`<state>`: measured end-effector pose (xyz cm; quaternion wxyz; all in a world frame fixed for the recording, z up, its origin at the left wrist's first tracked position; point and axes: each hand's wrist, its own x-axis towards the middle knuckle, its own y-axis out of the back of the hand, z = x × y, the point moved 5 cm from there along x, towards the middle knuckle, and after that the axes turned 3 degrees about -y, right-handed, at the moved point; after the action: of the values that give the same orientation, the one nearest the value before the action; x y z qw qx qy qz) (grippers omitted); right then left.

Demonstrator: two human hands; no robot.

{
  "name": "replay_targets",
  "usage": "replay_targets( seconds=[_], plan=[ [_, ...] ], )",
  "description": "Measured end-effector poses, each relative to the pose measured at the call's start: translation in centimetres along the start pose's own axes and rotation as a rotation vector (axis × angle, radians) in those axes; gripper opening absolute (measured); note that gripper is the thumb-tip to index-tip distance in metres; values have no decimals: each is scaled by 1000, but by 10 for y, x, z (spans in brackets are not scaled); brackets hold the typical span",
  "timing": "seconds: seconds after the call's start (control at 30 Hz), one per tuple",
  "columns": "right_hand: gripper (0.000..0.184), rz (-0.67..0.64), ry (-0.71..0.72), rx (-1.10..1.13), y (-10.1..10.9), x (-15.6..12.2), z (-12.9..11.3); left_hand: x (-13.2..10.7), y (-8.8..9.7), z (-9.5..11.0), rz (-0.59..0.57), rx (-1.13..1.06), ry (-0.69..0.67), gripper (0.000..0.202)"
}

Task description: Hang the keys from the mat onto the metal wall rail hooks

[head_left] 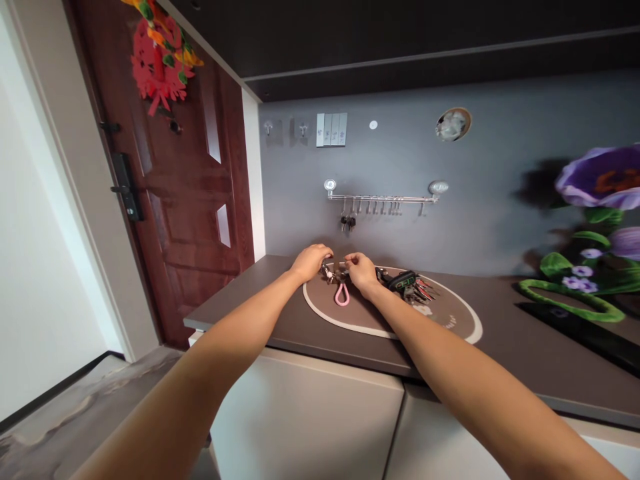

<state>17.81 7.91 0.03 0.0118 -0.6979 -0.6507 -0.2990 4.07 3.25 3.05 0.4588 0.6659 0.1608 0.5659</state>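
Observation:
Both my arms reach out over a brown oval mat on a dark countertop. My left hand is curled with its fingers pinched on a bunch of keys at the mat's far left. My right hand is also closed, its fingertips on the same key bunch from the right. A pink loop strap hangs from the keys and lies on the mat between my hands. A second pile of keys with a black fob lies just right of my right hand.
A chrome hook rail on the grey wall carries one small dark key set. Light switches sit above it. A dark red door stands at left. Purple artificial flowers occupy the counter's right end. White cabinets are below.

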Motion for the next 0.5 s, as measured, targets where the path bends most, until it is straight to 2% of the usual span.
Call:
replay_targets(
  seconds=[0.23, 0.5],
  plan=[
    [15, -5, -16, 18, -1, 0, -2, 2, 1, -4, 119, -238, 79, 27],
    [16, -11, 15, 6, -1, -1, -5, 2, -5, -12, 229, -833, 325, 20]
  ],
)
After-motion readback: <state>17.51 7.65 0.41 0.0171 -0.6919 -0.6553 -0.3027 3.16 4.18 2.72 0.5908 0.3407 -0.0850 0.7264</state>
